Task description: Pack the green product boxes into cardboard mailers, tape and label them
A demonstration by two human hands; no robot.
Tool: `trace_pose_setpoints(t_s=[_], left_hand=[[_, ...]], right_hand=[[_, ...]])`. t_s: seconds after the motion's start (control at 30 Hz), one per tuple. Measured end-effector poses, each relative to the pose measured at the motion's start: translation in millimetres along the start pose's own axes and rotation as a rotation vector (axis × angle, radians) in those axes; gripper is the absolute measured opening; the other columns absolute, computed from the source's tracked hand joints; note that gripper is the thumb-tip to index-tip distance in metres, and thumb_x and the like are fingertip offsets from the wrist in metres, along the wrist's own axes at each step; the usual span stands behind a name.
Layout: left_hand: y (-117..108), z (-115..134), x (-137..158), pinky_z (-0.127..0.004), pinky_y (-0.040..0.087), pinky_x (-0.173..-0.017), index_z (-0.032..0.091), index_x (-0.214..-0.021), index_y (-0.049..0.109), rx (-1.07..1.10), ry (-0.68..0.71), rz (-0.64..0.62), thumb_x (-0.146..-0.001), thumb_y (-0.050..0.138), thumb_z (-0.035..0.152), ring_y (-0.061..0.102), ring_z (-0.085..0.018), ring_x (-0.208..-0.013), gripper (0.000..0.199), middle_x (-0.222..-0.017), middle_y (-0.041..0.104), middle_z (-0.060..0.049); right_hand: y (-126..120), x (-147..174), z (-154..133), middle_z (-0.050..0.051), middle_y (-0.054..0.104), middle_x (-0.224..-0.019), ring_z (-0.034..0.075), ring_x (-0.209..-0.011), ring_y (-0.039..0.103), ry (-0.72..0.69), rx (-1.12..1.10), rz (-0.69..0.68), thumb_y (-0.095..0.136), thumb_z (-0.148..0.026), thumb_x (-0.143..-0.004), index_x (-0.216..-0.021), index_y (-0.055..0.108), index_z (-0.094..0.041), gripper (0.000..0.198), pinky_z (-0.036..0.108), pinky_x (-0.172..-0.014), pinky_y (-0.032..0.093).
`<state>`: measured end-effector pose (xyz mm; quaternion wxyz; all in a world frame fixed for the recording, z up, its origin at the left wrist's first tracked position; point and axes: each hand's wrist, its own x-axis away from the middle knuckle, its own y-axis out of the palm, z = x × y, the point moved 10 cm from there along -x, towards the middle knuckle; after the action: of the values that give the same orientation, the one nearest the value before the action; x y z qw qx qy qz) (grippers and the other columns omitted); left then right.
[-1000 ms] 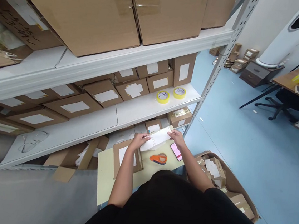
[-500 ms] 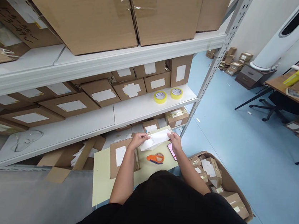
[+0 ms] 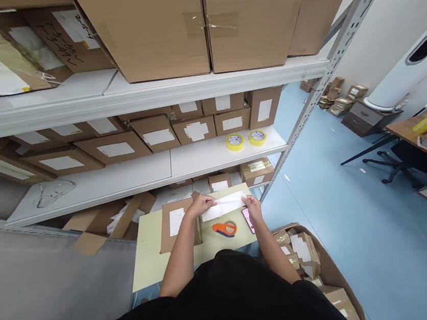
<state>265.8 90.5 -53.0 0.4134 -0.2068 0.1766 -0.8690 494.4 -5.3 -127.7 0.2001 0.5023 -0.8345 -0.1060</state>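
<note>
Looking down, I see my left hand (image 3: 199, 204) and right hand (image 3: 253, 206) each pinching an end of a white paper sheet (image 3: 225, 206), fingers pressed on its edges, above a pale yellow table (image 3: 150, 255). An orange tape dispenser (image 3: 224, 228) lies just below it, a labelled cardboard box (image 3: 175, 225) beside my left wrist.

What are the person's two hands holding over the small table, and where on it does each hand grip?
A white paper sheet: the left hand grips its left end, the right hand its right end.
</note>
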Motion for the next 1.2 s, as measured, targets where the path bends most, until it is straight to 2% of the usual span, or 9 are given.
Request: trace_pose_setpoints(t_s=[0.17,0.33,0.47,0.57,0.67,0.77,0.87,1.07,1.2], left_hand=[[-2,8,2,-0.029,0.048,-0.069,0.016,-0.081,0.082,0.020,-0.002,-0.010,-0.074,0.073,0.056,0.065,-0.022,-0.078,0.042,-0.084,0.078,-0.005],[0,13,4,-0.028,0.045,-0.065,0.015,-0.080,0.081,-0.004,-0.009,-0.073,-0.069,0.077,0.059,0.062,-0.019,-0.071,0.046,-0.076,0.076,-0.003],[2,17,5,-0.027,0.043,-0.063,0.015,-0.079,0.078,-0.019,-0.020,-0.104,-0.071,0.076,0.061,0.060,-0.017,-0.068,0.046,-0.073,0.073,-0.002],[4,25,5,-0.026,0.045,-0.064,0.016,-0.092,0.079,0.039,-0.004,-0.128,-0.072,0.078,0.061,0.061,-0.018,-0.070,0.049,-0.076,0.072,-0.002],[16,30,5,-0.026,0.047,-0.065,0.015,-0.104,0.079,0.092,-0.024,-0.255,-0.066,0.085,0.056,0.065,-0.020,-0.075,0.056,-0.083,0.075,-0.004],[24,27,7,-0.027,0.048,-0.063,0.016,-0.089,0.081,0.041,-0.080,-0.356,-0.062,0.088,0.052,0.067,-0.022,-0.076,0.045,-0.084,0.076,-0.004],[22,22,7,-0.027,0.048,-0.061,0.018,-0.075,0.081,0.001,-0.104,-0.341,-0.061,0.087,0.048,0.066,-0.021,-0.070,0.034,-0.075,0.076,-0.002],[24,19,4,-0.027,0.050,-0.064,0.021,-0.079,0.084,-0.023,-0.151,-0.445,-0.058,0.089,0.040,0.070,-0.022,-0.072,0.029,-0.083,0.081,-0.002],[21,19,-3,-0.027,0.050,-0.063,0.022,-0.079,0.084,-0.074,-0.175,-0.452,-0.057,0.089,0.037,0.070,-0.022,-0.070,0.028,-0.083,0.081,-0.002]], right_hand=[[1,4,-9,0.000,0.072,-0.070,0.019,-0.065,0.063,-0.015,-0.014,-0.005,0.089,-0.055,-0.066,-0.075,0.071,-0.023,0.037,0.032,-0.067,0.049],[-1,10,-11,0.000,0.072,-0.071,0.019,-0.064,0.063,-0.015,-0.007,-0.012,0.089,-0.055,-0.065,-0.074,0.070,-0.023,0.039,0.033,-0.066,0.049],[-2,12,-14,0.000,0.071,-0.069,0.018,-0.062,0.062,-0.024,-0.014,-0.018,0.089,-0.055,-0.065,-0.074,0.069,-0.023,0.039,0.032,-0.064,0.050],[-2,9,-26,0.000,0.071,-0.068,0.018,-0.062,0.061,-0.063,0.013,0.006,0.088,-0.057,-0.067,-0.075,0.068,-0.023,0.040,0.032,-0.064,0.050],[3,5,-38,0.000,0.072,-0.069,0.018,-0.063,0.062,-0.098,0.018,0.012,0.086,-0.057,-0.070,-0.077,0.069,-0.023,0.039,0.032,-0.065,0.051],[8,2,-43,0.000,0.073,-0.072,0.018,-0.064,0.063,-0.115,-0.015,-0.009,0.086,-0.056,-0.071,-0.078,0.070,-0.024,0.037,0.032,-0.066,0.051],[7,1,-40,0.001,0.075,-0.074,0.020,-0.066,0.065,-0.094,-0.006,-0.030,0.089,-0.056,-0.068,-0.078,0.073,-0.024,0.037,0.033,-0.067,0.052],[-2,-2,-34,0.002,0.074,-0.072,0.023,-0.070,0.067,-0.041,0.061,-0.085,0.093,-0.055,-0.061,-0.073,0.075,-0.024,0.038,0.038,-0.070,0.054],[0,-6,-34,0.002,0.074,-0.072,0.022,-0.068,0.066,-0.035,0.043,-0.096,0.092,-0.055,-0.061,-0.073,0.075,-0.024,0.038,0.037,-0.069,0.053]])
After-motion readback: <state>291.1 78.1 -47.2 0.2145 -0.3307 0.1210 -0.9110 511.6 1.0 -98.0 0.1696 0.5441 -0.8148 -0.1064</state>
